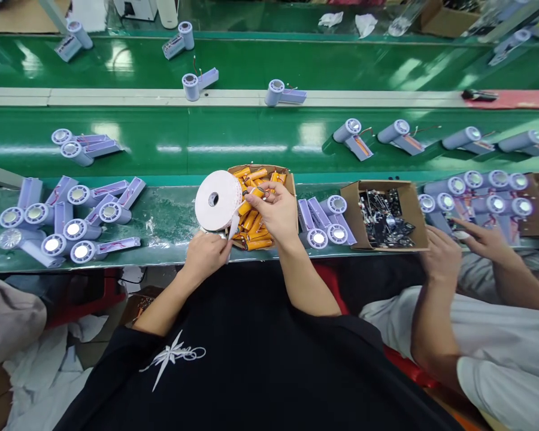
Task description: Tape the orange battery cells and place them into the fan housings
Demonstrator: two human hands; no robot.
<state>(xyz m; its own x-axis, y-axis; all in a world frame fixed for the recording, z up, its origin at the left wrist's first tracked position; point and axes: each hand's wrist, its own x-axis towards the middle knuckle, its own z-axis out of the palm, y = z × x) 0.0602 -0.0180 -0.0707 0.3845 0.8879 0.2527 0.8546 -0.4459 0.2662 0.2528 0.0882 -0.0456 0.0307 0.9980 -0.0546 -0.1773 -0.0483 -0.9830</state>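
Note:
A large roll of white tape [206,212] stands at the front edge of the bench, with a short loose strip [234,227] hanging from its right side. Just beneath the roll, my left hand [208,254] is closed, its fingertips at the strip's lower end. My right hand [276,211] pinches an orange wrapped battery [244,208] over a cardboard box [290,182]. That box is filled with more orange batteries [257,244], some with thin wires. The roll covers part of the box's left side.
Lavender fan housings [84,251] cluster at left, and others [317,237] stand right of the battery box. A cardboard box [354,218] holds small dark parts. A co-worker's hands [444,251] work at right. More housings [359,146] lie on the green belt [233,129].

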